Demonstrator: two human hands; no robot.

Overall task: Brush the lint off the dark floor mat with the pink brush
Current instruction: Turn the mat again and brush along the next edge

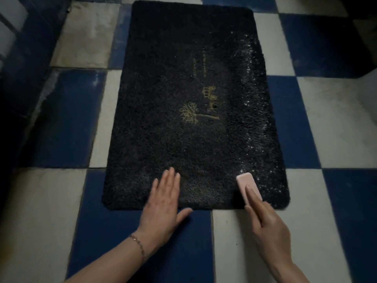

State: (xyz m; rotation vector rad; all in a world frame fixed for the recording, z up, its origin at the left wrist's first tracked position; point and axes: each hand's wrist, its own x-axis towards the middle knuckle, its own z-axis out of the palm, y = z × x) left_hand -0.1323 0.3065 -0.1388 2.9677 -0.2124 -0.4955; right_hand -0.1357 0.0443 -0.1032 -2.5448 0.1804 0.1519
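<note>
One dark mat, one pink brush, right hand gripping, left hand flat

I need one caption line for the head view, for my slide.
Right hand holds pink brush on dark mat; left hand lies flat.

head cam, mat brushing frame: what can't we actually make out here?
- Bristle side of the pink brush: faces down into the dark floor mat, near end covered by the right hand.
- Gold lettering on the mat: too small and blurred to read.
- White specks along the mat's right side: lint or glare, cannot tell.
- Mat's near edge under the left hand: hidden by the palm.
- Top-left corner: too dark.
</note>
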